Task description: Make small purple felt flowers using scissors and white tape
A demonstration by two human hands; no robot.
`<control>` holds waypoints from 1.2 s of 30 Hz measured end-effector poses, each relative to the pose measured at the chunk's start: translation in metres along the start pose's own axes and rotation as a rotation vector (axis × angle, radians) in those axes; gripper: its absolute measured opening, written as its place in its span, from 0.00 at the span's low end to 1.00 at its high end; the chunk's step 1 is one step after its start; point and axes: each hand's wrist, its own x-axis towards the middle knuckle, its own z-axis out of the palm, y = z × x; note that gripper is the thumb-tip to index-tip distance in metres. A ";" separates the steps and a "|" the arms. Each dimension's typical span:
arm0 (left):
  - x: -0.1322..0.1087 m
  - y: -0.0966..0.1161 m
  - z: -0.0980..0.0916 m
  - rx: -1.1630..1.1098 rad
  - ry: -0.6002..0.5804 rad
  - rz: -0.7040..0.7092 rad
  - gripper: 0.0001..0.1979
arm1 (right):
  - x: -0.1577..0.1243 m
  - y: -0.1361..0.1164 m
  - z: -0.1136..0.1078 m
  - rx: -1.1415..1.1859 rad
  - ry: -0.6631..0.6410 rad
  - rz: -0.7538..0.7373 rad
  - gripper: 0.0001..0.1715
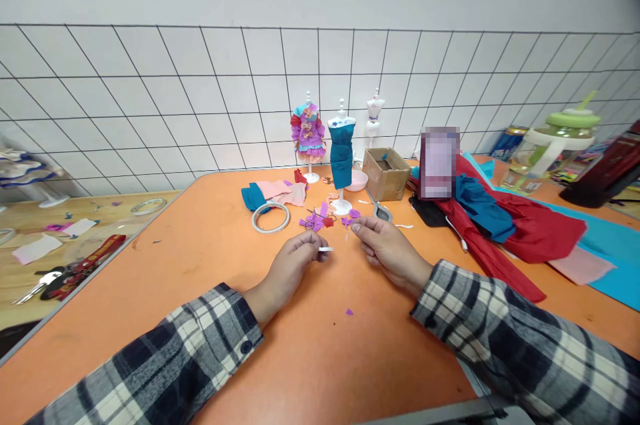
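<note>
My left hand [290, 268] rests over the orange table [210, 265] with its fingers pinched on a small white strip [325, 249]. My right hand [385, 248] is close beside it, fingertips pressed together on something too small to make out. Just beyond both hands lie purple and red fabric scraps [317, 218] at the foot of a small mannequin in a teal dress [341, 153]. A mannequin in a purple dress [307, 135] and a bare white mannequin [374, 115] stand behind.
A tape ring [271, 217] and pink and teal cloth pieces [280, 193] lie left of the mannequins. Scissors [381, 209], a cardboard box [386, 173] and a pink bowl [356, 180] sit right. Red and teal fabric [520, 228] piles at the right, beside a lidded cup [555, 145].
</note>
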 end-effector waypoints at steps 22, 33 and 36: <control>-0.007 0.000 0.012 0.882 0.100 0.237 0.13 | -0.011 0.001 0.008 -0.010 -0.136 0.070 0.17; -0.006 0.002 0.014 0.762 0.140 0.183 0.06 | -0.011 0.000 0.009 0.042 -0.126 0.101 0.18; -0.007 0.004 0.015 0.756 0.152 0.156 0.08 | -0.011 0.002 0.009 0.038 -0.124 0.107 0.17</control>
